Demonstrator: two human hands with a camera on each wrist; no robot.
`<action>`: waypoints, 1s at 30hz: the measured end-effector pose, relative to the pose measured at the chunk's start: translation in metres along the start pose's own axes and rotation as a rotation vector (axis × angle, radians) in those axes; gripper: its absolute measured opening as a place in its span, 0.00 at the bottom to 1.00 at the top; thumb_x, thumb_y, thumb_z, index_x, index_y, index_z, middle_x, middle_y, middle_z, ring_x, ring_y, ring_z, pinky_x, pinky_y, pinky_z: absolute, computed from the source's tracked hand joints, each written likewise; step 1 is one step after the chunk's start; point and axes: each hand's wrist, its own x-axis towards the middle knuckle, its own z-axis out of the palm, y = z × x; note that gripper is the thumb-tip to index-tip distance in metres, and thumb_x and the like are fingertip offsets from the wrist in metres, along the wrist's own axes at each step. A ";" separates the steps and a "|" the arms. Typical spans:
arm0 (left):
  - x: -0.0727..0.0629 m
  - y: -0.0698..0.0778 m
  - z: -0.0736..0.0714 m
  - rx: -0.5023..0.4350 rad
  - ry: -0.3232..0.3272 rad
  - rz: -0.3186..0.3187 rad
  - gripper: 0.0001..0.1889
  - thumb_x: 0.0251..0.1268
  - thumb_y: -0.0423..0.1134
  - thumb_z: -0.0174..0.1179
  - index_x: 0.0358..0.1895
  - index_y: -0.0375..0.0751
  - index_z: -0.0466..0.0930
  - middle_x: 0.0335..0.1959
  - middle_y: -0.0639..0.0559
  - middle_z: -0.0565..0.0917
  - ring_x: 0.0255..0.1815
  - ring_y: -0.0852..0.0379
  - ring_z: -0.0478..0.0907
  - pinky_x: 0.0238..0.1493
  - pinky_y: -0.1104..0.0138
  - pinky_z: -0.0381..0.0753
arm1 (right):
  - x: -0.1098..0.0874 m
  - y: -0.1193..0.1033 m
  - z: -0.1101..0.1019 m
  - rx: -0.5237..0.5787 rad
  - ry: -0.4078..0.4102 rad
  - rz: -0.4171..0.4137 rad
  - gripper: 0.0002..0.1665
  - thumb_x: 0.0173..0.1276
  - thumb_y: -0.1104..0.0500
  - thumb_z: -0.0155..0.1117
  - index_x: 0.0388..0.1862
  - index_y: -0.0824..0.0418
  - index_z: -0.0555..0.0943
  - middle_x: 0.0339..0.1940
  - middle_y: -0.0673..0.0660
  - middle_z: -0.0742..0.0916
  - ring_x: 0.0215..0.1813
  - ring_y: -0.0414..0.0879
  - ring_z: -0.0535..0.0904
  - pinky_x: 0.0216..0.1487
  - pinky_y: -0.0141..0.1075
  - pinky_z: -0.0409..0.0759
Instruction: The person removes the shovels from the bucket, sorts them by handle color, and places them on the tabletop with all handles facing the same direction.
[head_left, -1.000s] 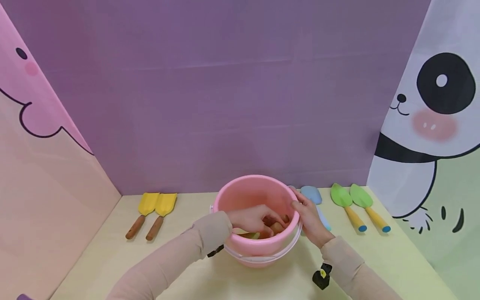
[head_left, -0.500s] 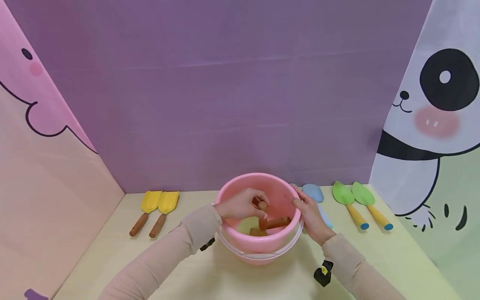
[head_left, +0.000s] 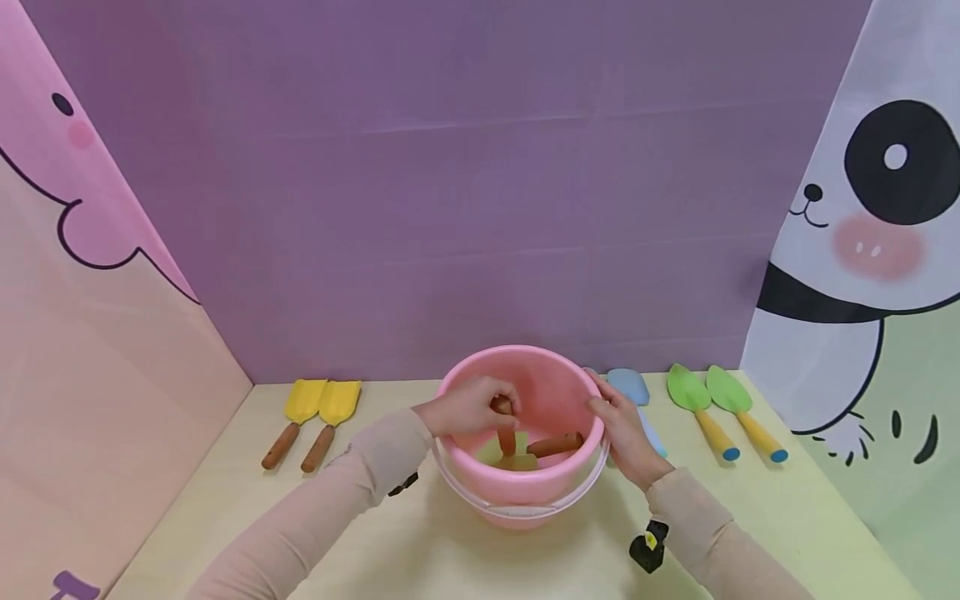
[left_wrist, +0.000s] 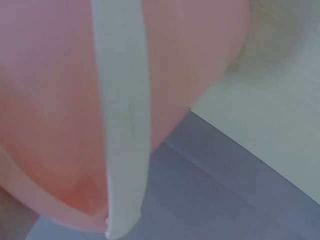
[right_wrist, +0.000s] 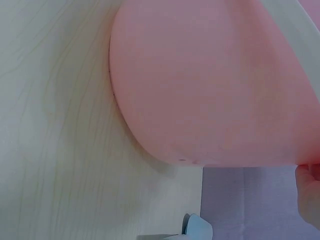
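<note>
A pink bucket (head_left: 517,493) stands on the table, its white handle (head_left: 521,510) lowered toward the front. My left hand (head_left: 472,407) reaches inside and grips the upright brown handle (head_left: 507,439) of a toy shovel whose yellow blade points down. A second brown-handled shovel (head_left: 555,446) lies in the bucket on the right, beside pale yellow blades. My right hand (head_left: 628,437) holds the bucket's right rim. In the left wrist view only the bucket's side (left_wrist: 55,115) and white handle show; the left fingers are hidden. The right wrist view has the right fingers (right_wrist: 309,195) at the rim.
Two yellow shovels (head_left: 339,403) with brown handles lie left. Behind the right hand is a blue shovel (head_left: 628,386), partly covered. Two green leaf-shaped trowels (head_left: 686,387) lie farther right. A purple wall (head_left: 480,208) stands at the table's back edge.
My left hand has risen from the bottom of the bucket and shifted left, bringing a shovel handle upright. The right hand keeps its hold on the rim.
</note>
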 end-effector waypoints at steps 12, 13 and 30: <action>-0.008 -0.006 -0.011 -0.149 -0.172 -0.029 0.16 0.54 0.17 0.49 0.46 0.30 0.74 0.30 0.43 0.85 0.35 0.56 0.80 0.45 0.71 0.75 | -0.001 -0.002 0.000 0.006 -0.002 0.005 0.33 0.67 0.63 0.41 0.73 0.58 0.53 0.72 0.55 0.61 0.67 0.52 0.62 0.61 0.37 0.69; -0.009 -0.007 -0.011 -0.165 -0.189 -0.028 0.17 0.54 0.16 0.47 0.47 0.30 0.74 0.30 0.42 0.86 0.37 0.54 0.81 0.46 0.71 0.75 | -0.001 -0.002 0.000 0.006 -0.006 0.005 0.33 0.67 0.63 0.41 0.73 0.57 0.53 0.72 0.55 0.61 0.67 0.52 0.62 0.61 0.37 0.69; -0.011 -0.008 -0.010 -0.011 -0.249 -0.115 0.09 0.56 0.23 0.57 0.38 0.36 0.80 0.27 0.55 0.87 0.32 0.64 0.80 0.44 0.74 0.75 | 0.000 -0.001 0.002 -0.016 0.018 -0.005 0.33 0.67 0.64 0.41 0.72 0.58 0.55 0.71 0.54 0.63 0.66 0.51 0.63 0.60 0.36 0.70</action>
